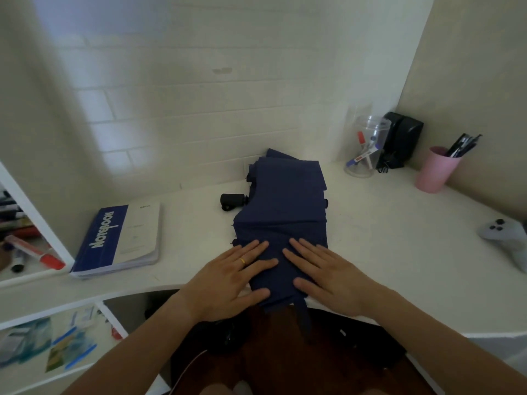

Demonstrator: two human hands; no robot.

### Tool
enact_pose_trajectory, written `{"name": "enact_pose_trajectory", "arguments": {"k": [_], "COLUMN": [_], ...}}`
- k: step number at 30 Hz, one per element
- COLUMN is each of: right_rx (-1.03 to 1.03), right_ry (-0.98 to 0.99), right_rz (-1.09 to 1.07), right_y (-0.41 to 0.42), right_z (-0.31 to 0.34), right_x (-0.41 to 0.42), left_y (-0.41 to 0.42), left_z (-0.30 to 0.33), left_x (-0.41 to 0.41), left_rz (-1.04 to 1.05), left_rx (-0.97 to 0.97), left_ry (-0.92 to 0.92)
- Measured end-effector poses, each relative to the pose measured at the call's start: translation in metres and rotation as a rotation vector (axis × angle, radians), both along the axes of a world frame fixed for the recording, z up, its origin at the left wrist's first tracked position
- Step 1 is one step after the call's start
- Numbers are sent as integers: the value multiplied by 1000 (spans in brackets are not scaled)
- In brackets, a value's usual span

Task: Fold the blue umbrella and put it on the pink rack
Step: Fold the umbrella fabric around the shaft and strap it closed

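Table (370, 223): white, curved front edge; carries everything listed below.
Blue umbrella (282, 206): collapsed, canopy flattened into a layered slab on the table, running away from the grip toward the wall; near end overhangs the table edge just under the palms.
Notebook (119, 238): blue-and-white cover, lying flat well off to the left of the grip.
Left hand (231, 277): grip spread, fingers straight, palm down on the near left part of the canopy; ring on one finger.
Right hand (328, 272): grip spread likewise, pressing the near right part of the canopy; fingertips of the two hands near each other, not touching.
Pink cup (433, 172): holds dark pens, far right of the grip and beyond it.
Clear jar (365, 149): markers inside, beyond the grip to the right, beside a black box.
Grey controller (507, 238): at the table's right edge, well apart from the grip.
Umbrella handle (232, 201): black stub, protruding left from under the canopy, beyond the grip.
Strap (302, 312): narrow blue strip, hanging below the table edge between the wrists.
Pink rack: not in view.
Step, as judged: flattening the pleats; rolling and strapping not yet done.
Risk 1: the layers may spring apart once pressure lifts, since nothing binds them.
Risk 2: the overhanging end could drag the fabric off the table if the palms slide toward the body.
Risk 3: the hanging strap is easy to lose under the folds when rolling.
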State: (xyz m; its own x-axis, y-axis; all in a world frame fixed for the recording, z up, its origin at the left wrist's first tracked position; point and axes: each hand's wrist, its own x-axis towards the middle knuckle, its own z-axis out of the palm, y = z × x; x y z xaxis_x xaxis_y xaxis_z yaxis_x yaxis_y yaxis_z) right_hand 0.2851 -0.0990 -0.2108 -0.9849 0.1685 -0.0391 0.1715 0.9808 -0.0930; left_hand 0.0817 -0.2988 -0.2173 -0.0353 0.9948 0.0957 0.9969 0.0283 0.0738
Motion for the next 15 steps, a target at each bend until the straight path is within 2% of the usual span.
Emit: {"name": "enact_pose_trajectory", "arguments": {"k": [4,5,6,8,9,10,12,15], "right_rx": [-38,-94,-165,-335,-453,-612,-945,-1175], "right_ry": [-87,3,176,594,727,774,737,734], "right_rz": [-37,-91,-162,-398,-543,-666,-779,-792], "right_y": [8,9,12,23,30,36,47,55], "right_z": [28,37,46,65,77,89,103,114], "right_x": [18,13,4,-24,-39,-53,-78,-97], "left_y": [3,4,4,5,5,5,4,3], "left_z": [4,4,3,0,-1,-1,0,1], "left_x": [-1,-1,-1,-1,0,1,1,2], "left_rz": [5,13,18,27,31,33,31,25], "left_rx": [-21,-23,-18,3,9,10,6,12], "left_ry": [-78,-103,-116,-111,-105,-96,-79,-79]}}
